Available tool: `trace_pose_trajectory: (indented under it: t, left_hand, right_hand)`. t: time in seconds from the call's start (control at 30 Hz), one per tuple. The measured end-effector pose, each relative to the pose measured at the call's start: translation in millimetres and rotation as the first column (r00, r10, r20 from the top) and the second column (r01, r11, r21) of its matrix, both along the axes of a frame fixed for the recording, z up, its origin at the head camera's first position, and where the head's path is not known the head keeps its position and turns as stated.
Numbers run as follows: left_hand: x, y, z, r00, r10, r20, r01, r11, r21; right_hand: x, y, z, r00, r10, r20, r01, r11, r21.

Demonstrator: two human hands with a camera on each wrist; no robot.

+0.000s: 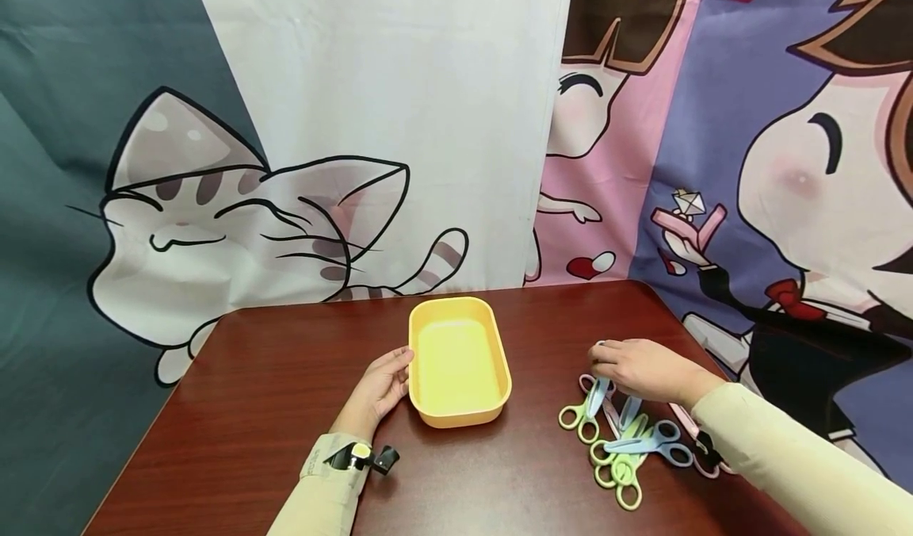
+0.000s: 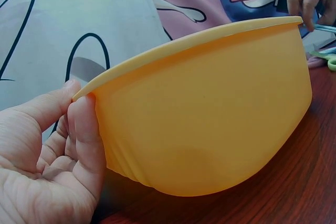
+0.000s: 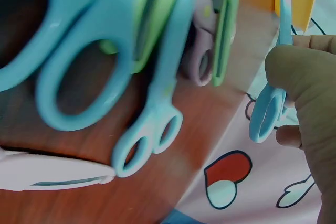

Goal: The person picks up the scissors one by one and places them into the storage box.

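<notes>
A yellow plastic basin [image 1: 460, 420] stands in the middle of the table, and my left hand [image 1: 378, 387] is at its left side. In the left wrist view, the thumb and fingers pinch the basin's rim at one corner. Over at the right, my right hand [image 1: 635, 366] holds a pair of light blue scissors [image 3: 266, 111] between thumb and fingers, above the far edge of a scissors pile. That pile overlaps loosely: green scissors [image 1: 622, 470], blue scissors [image 1: 652, 444] lying across them, and pink scissors [image 1: 706, 463] partly hidden by my right forearm.
The dark red-brown table [image 1: 285, 409] ends at the back against a cartoon-printed cloth [image 1: 428, 84]. A black strap-on mount [image 1: 364, 457] is on the left wrist. Bare tabletop lies between the basin and the scissors pile.
</notes>
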State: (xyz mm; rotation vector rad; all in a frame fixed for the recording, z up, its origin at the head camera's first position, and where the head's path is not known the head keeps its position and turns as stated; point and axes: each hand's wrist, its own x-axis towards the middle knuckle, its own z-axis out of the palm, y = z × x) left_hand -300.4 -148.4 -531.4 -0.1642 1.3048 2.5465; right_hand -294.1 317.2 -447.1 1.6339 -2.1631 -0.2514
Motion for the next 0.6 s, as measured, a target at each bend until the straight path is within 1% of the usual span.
trace_pose_trajectory:
  t: [0.27, 0.4, 0.6]
  left_hand:
    - [0.1, -1.0, 0.1, 1.0, -0.002, -0.002, 0.002, 1.0, 0.017]
    - [1.1, -1.0, -0.7, 1.0, -0.002, -0.006, 0.002, 1.0, 0.001]
    - [1.4, 0.8, -2.2, 1.0, 0.01, -0.012, -0.01, 1.0, -0.018]
  right_hand:
    - [-12.9, -27.4, 9.9, 1.0, -0.007, -0.004, 0.007, 1.0, 0.02]
    - [-19.3, -44.3, 13.5, 1.0, -0.019, 0.015, 0.019, 1.0, 0.025]
    - [-31.7, -71.5, 20.2, 0.999, -0.023, 0.043, 0.023, 1.0, 0.005]
